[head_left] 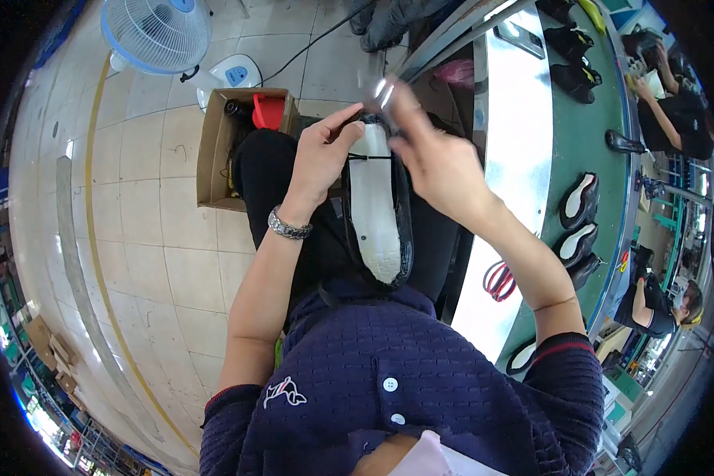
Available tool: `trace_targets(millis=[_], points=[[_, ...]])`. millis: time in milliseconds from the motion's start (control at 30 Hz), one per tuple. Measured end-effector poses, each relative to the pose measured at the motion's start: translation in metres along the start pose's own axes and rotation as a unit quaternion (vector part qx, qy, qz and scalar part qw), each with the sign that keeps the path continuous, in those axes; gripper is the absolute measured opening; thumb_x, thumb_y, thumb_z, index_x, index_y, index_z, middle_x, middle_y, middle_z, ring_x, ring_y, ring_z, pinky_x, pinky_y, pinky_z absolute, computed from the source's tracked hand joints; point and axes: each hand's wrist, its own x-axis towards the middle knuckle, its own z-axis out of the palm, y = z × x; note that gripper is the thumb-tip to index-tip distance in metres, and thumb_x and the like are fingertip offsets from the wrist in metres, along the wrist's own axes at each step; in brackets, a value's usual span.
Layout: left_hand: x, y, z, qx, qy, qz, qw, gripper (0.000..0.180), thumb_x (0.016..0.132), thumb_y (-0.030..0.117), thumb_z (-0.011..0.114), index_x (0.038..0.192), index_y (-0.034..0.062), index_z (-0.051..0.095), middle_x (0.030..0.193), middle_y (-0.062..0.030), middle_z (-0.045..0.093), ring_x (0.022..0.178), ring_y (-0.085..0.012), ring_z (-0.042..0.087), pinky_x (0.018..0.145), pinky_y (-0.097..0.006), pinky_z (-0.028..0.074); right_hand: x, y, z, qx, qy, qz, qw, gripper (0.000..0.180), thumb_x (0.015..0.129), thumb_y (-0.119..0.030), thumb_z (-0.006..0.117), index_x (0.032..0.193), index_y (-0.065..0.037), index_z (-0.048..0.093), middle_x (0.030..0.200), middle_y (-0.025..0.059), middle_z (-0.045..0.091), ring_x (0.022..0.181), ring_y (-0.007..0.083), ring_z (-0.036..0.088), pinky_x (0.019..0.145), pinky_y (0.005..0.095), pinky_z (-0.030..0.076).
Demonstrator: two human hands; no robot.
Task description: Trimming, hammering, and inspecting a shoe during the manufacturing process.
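A black shoe upper on a last (377, 214) lies sole side up across my lap, its pale bottom facing me and a thin black cord crossing it near the far end. My left hand (323, 152) has its thumb and fingers closed at the shoe's far end. Over that same end is my right hand (444, 166), curled around a shiny metal tool (384, 95). Motion blurs the tool and the fingers there, so its kind is unclear.
On my right runs a metal ledge (516, 143) beside a green conveyor belt (567, 155) carrying several black shoes (581, 201). Red cord loops (500, 281) lie on the ledge. To my left stand a cardboard box (214, 163) and a fan (157, 36). Other people work beyond the belt.
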Motion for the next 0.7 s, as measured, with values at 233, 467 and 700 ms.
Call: trace_targets(millis=[233, 467, 700], points=[[-0.039, -0.013, -0.01, -0.1, -0.063, -0.055, 0.991, 0.106, 0.077, 0.012, 0.078, 0.152, 0.0015, 0.005, 0.14, -0.014, 0.042, 0.128, -0.0197, 0.042, 0.104, -0.031, 0.037, 0.007, -0.005, -0.019, 0.001, -0.026, -0.064, 0.998, 0.066, 0.092, -0.013, 0.055, 0.15, -0.016, 0.023, 0.059, 0.0144, 0.061, 0.052, 0.0319, 0.064, 0.048, 0.0405, 0.052], [-0.061, -0.036, 0.006, -0.195, -0.12, -0.192, 0.954, 0.076, 0.08, 0.019, 0.077, 0.141, 0.0055, 0.034, 0.128, -0.0091, 0.053, 0.118, -0.0189, 0.051, 0.101, -0.034, 0.04, 0.005, 0.003, -0.006, -0.049, -0.123, 0.014, 0.991, 0.076, 0.091, -0.007, 0.057, 0.153, -0.025, 0.017, 0.071, 0.0185, 0.065, 0.056, 0.0317, 0.063, 0.059, 0.0421, 0.052], [-0.092, -0.036, 0.003, -0.105, -0.204, -0.036, 0.973, 0.113, 0.069, 0.005, 0.084, 0.154, 0.0089, 0.01, 0.149, -0.0096, 0.032, 0.136, -0.0192, 0.033, 0.111, -0.033, 0.028, -0.064, 0.001, -0.016, 0.264, 0.042, 0.026, 0.963, 0.088, 0.073, -0.039, 0.08, 0.143, -0.006, 0.04, 0.129, 0.0226, 0.057, 0.108, 0.0358, 0.062, 0.091, 0.0398, 0.05]])
